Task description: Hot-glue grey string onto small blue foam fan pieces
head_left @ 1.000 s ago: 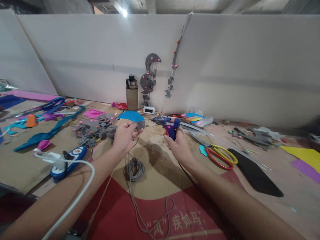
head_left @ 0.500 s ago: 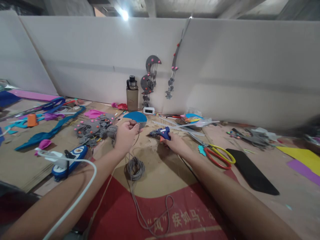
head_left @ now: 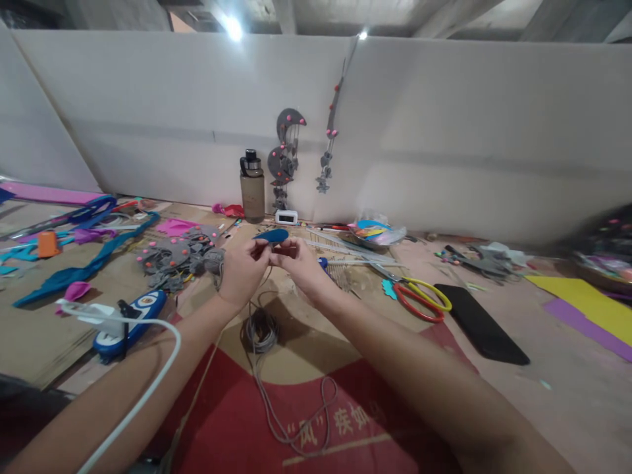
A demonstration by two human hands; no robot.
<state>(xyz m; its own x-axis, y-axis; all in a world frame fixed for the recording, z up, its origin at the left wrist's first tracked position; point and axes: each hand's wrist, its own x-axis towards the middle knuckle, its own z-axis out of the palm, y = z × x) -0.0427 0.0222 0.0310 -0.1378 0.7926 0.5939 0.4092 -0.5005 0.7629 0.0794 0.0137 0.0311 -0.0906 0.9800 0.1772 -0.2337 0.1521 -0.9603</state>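
Observation:
My left hand (head_left: 243,271) is closed, pinching a blue felt piece (head_left: 272,235) with a rounded edge. My right hand (head_left: 302,266) meets it fingertip to fingertip, closed at the near edge of the same piece. The felt is tilted and seen almost edge-on; the fingers hide its lower part. Grey cord (head_left: 257,361) runs down from the hands to a loose coil (head_left: 261,331) on the cardboard (head_left: 301,368). Just beyond my right hand lies the blue glue gun (head_left: 322,263), mostly hidden.
Left are a grey felt heap (head_left: 170,253), a ball of grey yarn (head_left: 214,261) and a blue-white device (head_left: 132,322) with a white cable. Right are scissors (head_left: 422,294) and a black phone (head_left: 481,326). A bottle (head_left: 253,194) and small clock (head_left: 286,217) stand behind.
My right hand has let go of the glue gun, now lying on the table, and moved left to the felt piece. The felt has tilted, and the view has shifted slightly right.

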